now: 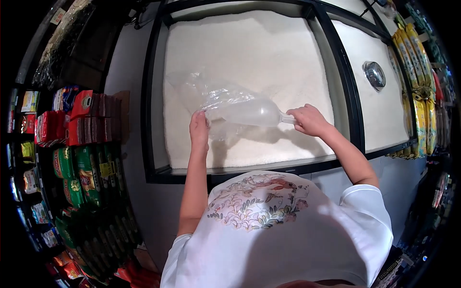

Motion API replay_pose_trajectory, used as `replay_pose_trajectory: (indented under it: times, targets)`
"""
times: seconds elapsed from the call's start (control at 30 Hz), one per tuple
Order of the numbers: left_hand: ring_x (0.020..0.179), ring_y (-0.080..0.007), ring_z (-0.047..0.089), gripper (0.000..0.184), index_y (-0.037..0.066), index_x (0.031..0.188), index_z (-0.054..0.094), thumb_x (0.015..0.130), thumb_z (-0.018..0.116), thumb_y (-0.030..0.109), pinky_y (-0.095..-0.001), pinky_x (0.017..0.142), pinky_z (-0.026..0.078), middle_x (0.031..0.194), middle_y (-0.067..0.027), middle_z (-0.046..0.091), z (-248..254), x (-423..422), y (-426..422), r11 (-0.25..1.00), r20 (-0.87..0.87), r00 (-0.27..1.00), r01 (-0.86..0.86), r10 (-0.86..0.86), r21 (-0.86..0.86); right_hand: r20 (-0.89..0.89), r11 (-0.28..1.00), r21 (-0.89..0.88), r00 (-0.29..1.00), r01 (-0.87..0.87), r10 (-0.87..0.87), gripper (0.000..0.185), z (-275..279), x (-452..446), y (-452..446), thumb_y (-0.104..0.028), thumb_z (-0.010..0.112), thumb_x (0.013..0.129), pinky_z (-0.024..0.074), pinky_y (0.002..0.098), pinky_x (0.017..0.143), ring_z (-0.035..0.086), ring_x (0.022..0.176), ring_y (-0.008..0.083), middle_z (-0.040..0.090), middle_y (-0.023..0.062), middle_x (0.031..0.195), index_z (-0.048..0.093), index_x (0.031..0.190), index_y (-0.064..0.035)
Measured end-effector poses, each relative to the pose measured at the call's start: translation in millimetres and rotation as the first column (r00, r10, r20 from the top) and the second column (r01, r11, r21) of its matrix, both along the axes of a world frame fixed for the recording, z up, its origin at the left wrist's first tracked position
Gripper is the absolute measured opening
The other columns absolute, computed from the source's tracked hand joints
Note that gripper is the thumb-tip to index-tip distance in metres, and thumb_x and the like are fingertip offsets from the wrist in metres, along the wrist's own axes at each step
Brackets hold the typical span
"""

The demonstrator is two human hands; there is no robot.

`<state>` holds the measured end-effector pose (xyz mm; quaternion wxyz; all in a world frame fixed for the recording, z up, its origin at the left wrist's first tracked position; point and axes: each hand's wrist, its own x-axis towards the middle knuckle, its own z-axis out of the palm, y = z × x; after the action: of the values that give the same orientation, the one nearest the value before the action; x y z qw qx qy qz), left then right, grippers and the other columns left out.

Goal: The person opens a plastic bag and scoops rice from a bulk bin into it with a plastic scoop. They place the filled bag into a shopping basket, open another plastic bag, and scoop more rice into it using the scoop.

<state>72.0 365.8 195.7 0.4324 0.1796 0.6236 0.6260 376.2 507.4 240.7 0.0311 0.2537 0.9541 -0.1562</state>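
My right hand (307, 120) is closed around the handle of a clear plastic scoop (254, 113). The scoop points left, its front part reaching into or against a thin clear plastic bag (204, 91); the see-through layers hide exactly how far. Fingers of my left hand (198, 127) pinch the bag's near edge. Both hands are above a large bin of white grains, likely rice (240, 48), whose surface slopes unevenly. Whether any grains are in the bag or scoop I cannot make out.
A black frame (348, 86) borders the bin. In the neighbouring bin of white grains (384, 115) lies a clear rounded container (374, 76). Red packages (91, 117) and green packages (77, 170) are stacked at left. Yellow bags (418, 62) stand at right.
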Motion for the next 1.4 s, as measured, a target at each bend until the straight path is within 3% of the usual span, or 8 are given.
replay_pose_trajectory:
  times: [0.4,0.53,0.6,0.83,1.0,1.13,1.2,1.4]
  targets:
    - [0.061,-0.0032,0.037,0.018,0.01,0.092,0.051,0.086,0.046,0.027,-0.0198,0.055,0.031,0.071,0.0057,0.044,-8,-3,10,0.994,-0.034,0.999,-0.005,0.001,-0.105,0.057,0.474,-0.18,0.49,0.862,-0.87,0.034,-87,97,-9,-0.02,0.056,0.07,0.0437,0.0402,0.067,0.056,0.078,0.0309,0.057,0.0144,0.082,0.047,0.099,-0.0047]
    - [0.06,-0.0029,0.037,0.015,0.01,0.091,0.05,0.085,0.048,0.024,-0.0195,0.054,0.03,0.069,0.006,0.043,-1,-8,6,0.994,-0.089,0.992,0.081,-0.088,-0.076,0.122,0.584,0.003,0.579,0.812,-0.806,0.047,-90,75,-6,-0.025,0.059,0.07,0.0359,0.0391,0.085,0.043,0.105,0.0284,0.045,0.0142,0.113,0.045,0.109,-0.003]
    - [0.058,-0.0026,0.036,0.014,0.01,0.089,0.049,0.084,0.049,0.023,-0.0192,0.053,0.03,0.068,0.0066,0.042,1,-7,4,0.996,-0.113,0.992,0.039,-0.047,-0.075,-0.243,0.747,0.047,0.732,0.664,-0.636,0.055,-88,54,-8,-0.031,0.061,0.07,0.0327,0.0393,0.089,0.04,0.107,0.0301,0.043,0.0149,0.115,0.043,0.113,-0.0032]
    - [0.057,-0.0028,0.037,0.013,0.009,0.087,0.049,0.082,0.052,0.021,-0.0181,0.05,0.029,0.067,0.0062,0.042,-6,-5,3,0.998,-0.13,0.99,0.058,-0.061,-0.023,-0.179,0.722,-0.441,0.737,0.533,-0.652,0.075,-112,-79,-27,-0.043,0.061,0.068,0.0363,0.0373,0.089,0.043,0.108,0.0312,0.041,0.0169,0.12,0.031,0.125,-0.003]
    - [0.05,-0.0028,0.034,0.01,0.009,0.078,0.048,0.082,0.048,0.018,-0.0181,0.044,0.026,0.062,0.0058,0.039,-5,-12,-6,0.994,-0.269,0.962,0.011,-0.039,-0.105,0.14,0.494,-0.604,0.693,0.625,-0.707,0.044,-131,-108,-18,-0.041,0.05,0.077,0.041,0.0381,0.082,0.053,0.094,0.0287,0.056,0.0166,0.098,0.054,0.098,-0.0017]
    - [0.047,-0.0032,0.031,0.012,0.009,0.075,0.047,0.083,0.044,0.018,-0.0188,0.042,0.025,0.058,0.0054,0.037,2,-26,-19,0.995,-0.183,0.983,-0.035,0.016,-0.098,-0.043,0.542,-0.601,0.653,0.587,-0.756,0.036,-122,-110,-16,-0.036,0.044,0.082,0.043,0.0374,0.071,0.057,0.077,0.0261,0.059,0.0126,0.078,0.056,0.078,-0.0023]
    - [0.047,-0.0043,0.03,0.016,0.01,0.073,0.045,0.084,0.04,0.02,-0.02,0.043,0.026,0.057,0.0049,0.035,17,-29,-19,0.98,-0.076,0.983,-0.176,0.169,-0.092,-0.144,0.319,-0.897,0.48,0.305,-0.865,0.034,-98,-116,-7,-0.032,0.041,0.085,0.0417,0.0311,0.063,0.052,0.065,0.0177,0.055,0.0077,0.07,0.054,0.074,-0.0028]
    - [0.076,-0.0121,0.046,0.021,0.007,0.084,0.049,0.086,0.039,0.025,-0.0261,0.066,0.039,0.081,-0.0015,0.048,95,-70,-8,0.956,-0.208,0.949,-0.187,0.235,0.228,-0.332,0.25,-0.917,0.249,-0.311,-0.91,0.027,39,-135,-2,-0.025,0.041,0.088,0.0293,0.021,0.047,0.032,0.051,0.0063,0.037,-0.0029,0.059,0.043,0.067,-0.0082]
